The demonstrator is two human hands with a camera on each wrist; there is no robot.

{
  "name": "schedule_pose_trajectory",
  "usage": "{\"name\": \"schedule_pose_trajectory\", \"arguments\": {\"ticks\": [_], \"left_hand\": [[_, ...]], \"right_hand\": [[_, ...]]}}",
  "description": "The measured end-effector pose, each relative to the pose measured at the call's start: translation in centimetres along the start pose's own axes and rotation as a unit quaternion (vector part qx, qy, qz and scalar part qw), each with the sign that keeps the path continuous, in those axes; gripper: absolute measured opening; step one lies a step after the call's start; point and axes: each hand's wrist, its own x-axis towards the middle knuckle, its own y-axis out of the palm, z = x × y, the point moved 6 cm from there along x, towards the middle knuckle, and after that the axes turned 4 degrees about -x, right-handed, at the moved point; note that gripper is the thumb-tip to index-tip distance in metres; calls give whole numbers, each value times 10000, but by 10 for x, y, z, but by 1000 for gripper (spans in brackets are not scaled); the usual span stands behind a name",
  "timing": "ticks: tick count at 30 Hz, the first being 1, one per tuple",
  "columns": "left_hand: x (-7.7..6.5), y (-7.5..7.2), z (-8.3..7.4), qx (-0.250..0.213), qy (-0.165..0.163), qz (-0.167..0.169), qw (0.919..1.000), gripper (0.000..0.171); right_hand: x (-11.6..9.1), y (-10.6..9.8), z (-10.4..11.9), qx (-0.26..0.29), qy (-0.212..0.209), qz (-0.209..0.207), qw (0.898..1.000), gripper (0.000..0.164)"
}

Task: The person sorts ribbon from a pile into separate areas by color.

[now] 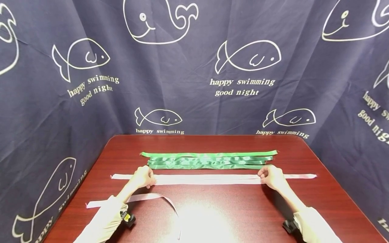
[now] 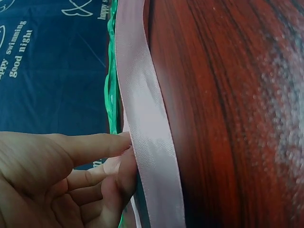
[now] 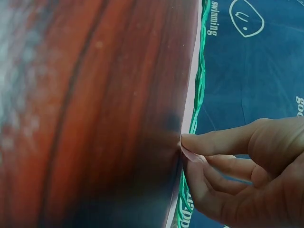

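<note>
My left hand (image 1: 143, 177) and right hand (image 1: 272, 177) pinch the two ends of a pale pink ribbon (image 1: 206, 182), stretched straight across the table between them. Right behind it lies a longer pale pink ribbon (image 1: 299, 176), its ends reaching out past both hands. In the right wrist view, thumb and forefinger grip the ribbon tip (image 3: 191, 156). The left fingertips are partly hidden behind a loose pink ribbon (image 2: 147, 104) that crosses close to that camera. In the head view this loose ribbon (image 1: 146, 196) passes beneath my left forearm and curves toward the front.
Behind the pink ribbons, several dark green ribbons (image 1: 206, 162) lie side by side, with a bright green ribbon (image 1: 170, 155) farthest back. The reddish-brown table (image 1: 243, 145) has bright glare at its front middle. A blue curtain (image 1: 194, 101) with fish drawings surrounds it.
</note>
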Motion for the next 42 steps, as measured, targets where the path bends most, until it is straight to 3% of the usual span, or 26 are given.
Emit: {"name": "schedule_pose_trajectory", "arguments": {"ticks": [9, 13, 21, 30, 35, 42], "left_hand": [[1, -11, 2, -4, 41, -107, 9999, 17], [-1, -14, 3, -121, 56, -31, 9999, 15], [-8, -21, -4, -217, 257, 201, 9992, 11], [-20, -24, -6, -127, 962, 725, 9926, 10], [-26, -28, -7, 66, 1396, 867, 9864, 9], [-38, -31, -5, 157, 1546, 1305, 9792, 13]], "right_hand": [[0, -9, -8, -417, 319, -114, 9986, 18], [-2, -13, -3, -478, 270, -250, 9982, 15], [-2, -13, 18, -426, -179, -650, 9968, 9], [-1, -1, 36, -318, -466, -412, 9976, 8], [2, 7, 52, -194, -938, -358, 9948, 7], [2, 26, 72, 124, -1360, -157, 9905, 9]]}}
